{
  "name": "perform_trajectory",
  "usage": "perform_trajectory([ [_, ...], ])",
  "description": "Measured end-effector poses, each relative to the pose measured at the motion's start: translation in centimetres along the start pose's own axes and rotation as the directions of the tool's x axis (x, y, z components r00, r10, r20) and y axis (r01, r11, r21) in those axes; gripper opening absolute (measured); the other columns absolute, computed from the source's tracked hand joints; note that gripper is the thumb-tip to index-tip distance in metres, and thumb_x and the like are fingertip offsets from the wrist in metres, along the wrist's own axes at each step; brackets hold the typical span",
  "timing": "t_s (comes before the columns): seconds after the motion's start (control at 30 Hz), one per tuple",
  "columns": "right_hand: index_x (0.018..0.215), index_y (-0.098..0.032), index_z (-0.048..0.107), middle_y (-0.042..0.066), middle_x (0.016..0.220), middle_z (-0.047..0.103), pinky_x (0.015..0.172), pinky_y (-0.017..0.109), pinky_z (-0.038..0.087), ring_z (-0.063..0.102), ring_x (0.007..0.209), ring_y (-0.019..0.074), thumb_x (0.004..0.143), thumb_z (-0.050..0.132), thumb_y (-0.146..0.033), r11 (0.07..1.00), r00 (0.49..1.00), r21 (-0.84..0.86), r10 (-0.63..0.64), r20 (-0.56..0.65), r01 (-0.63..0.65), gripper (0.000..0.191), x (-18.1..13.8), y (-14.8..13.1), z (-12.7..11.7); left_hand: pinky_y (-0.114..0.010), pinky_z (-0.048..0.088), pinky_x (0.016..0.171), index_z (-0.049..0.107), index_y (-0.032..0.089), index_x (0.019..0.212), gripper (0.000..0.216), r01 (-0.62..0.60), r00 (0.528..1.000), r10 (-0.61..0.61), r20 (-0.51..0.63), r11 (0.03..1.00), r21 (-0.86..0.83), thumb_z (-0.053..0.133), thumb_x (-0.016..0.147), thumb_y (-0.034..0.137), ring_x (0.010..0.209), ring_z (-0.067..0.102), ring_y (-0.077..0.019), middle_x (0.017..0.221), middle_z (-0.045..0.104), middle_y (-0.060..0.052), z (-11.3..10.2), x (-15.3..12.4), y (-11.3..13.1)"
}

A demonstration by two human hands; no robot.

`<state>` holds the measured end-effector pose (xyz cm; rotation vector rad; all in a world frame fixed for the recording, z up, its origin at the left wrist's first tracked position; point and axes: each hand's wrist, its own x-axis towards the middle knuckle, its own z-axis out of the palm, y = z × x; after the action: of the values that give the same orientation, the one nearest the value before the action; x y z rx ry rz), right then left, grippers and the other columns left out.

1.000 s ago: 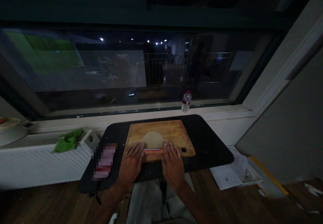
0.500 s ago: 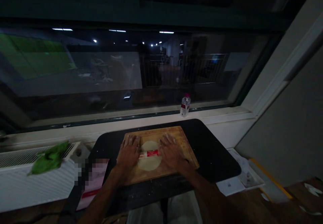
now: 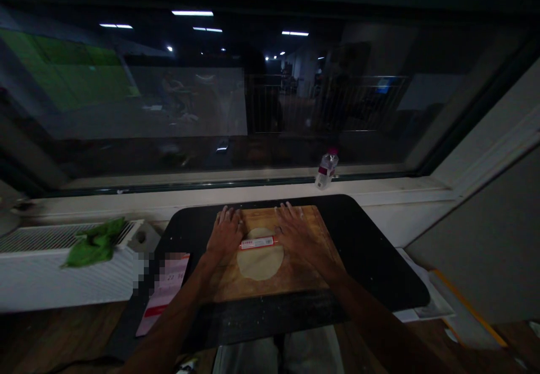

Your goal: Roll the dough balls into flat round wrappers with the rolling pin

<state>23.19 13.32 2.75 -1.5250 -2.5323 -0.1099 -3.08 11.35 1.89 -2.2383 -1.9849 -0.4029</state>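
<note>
On a wooden cutting board (image 3: 228, 287) lies a thin round sheet of dough (image 3: 260, 264). A rolling pin (image 3: 258, 242) with a red-and-white label crosses the upper part of the dough. My left hand (image 3: 226, 230) rests flat over the pin's left end, its floury fingers stretched forward. Over the right end lies my right hand (image 3: 294, 232), palm down with the fingers spread. Both ends of the pin are hidden beneath the hands; only its labelled middle shows.
The board sits on a black table (image 3: 358, 244). A pink packet (image 3: 166, 295) lies on its left side. On the windowsill a bottle (image 3: 327, 169) with a pink cap stands. A green cloth (image 3: 95, 243) drapes over the radiator (image 3: 71, 287) at left.
Both hands have pushed the rolling pin away from me, toward the dough's far edge. Its label has turned from mostly red to mostly white. The camera view has tilted downward.
</note>
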Motion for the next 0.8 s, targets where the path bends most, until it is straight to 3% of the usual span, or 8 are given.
perform_trajectory([
  [0.13, 0.166, -0.009, 0.05, 0.021, 0.175, 0.042, 0.137, 0.061, 0.02, 0.027, 0.169, 0.0354, 0.113, 0.046, -0.034, 0.999, 0.996, -0.037, -0.016, -0.092, 0.013, 0.059, -2.0, -0.7, -0.2, -0.056, 0.035, 0.133, 0.056, 0.013, 0.159, 0.055, -0.014, 1.0, 0.013, 0.018, 0.998, 0.055, 0.035, 0.112, 0.031, 0.166, 0.037, -0.0343, 0.169, 0.054, -0.018, -0.4, -1.8, 0.6],
  [0.4, 0.156, -0.01, 0.063, 0.018, 0.166, 0.057, 0.134, 0.056, 0.025, 0.044, 0.16, 0.0344, 0.115, 0.038, -0.033, 0.999, 0.996, 0.002, 0.049, -0.08, -0.049, 0.053, -4.6, -2.8, -2.2, -0.054, 0.033, 0.134, 0.05, 0.011, 0.164, 0.06, 0.057, 0.997, -0.06, 0.049, 0.996, 0.064, 0.036, 0.111, 0.034, 0.168, 0.033, -0.0347, 0.174, 0.048, -0.018, -2.2, -4.0, 2.4],
  [0.6, 0.159, -0.009, 0.06, 0.018, 0.162, 0.06, 0.135, 0.055, 0.024, 0.044, 0.16, 0.034, 0.114, 0.034, -0.032, 0.994, 0.987, 0.039, 0.103, -0.126, -0.099, 0.057, -6.5, -3.7, -1.6, -0.058, 0.037, 0.131, 0.049, 0.012, 0.166, 0.062, 0.038, 0.999, -0.039, 0.02, 0.998, 0.04, 0.039, 0.108, 0.029, 0.166, 0.036, -0.0365, 0.174, 0.047, -0.019, -2.6, -5.5, 2.9],
  [0.8, 0.159, -0.008, 0.059, 0.018, 0.163, 0.059, 0.129, 0.05, 0.033, 0.047, 0.158, 0.0322, 0.115, 0.035, -0.03, 0.989, 0.977, 0.074, 0.135, -0.164, -0.124, 0.056, -8.6, -4.9, -1.2, -0.054, 0.041, 0.128, 0.055, 0.013, 0.163, 0.06, 0.017, 1.0, -0.017, 0.001, 0.998, 0.058, 0.042, 0.106, 0.028, 0.165, 0.039, -0.0357, 0.172, 0.051, -0.016, -3.1, -7.3, 3.3],
])
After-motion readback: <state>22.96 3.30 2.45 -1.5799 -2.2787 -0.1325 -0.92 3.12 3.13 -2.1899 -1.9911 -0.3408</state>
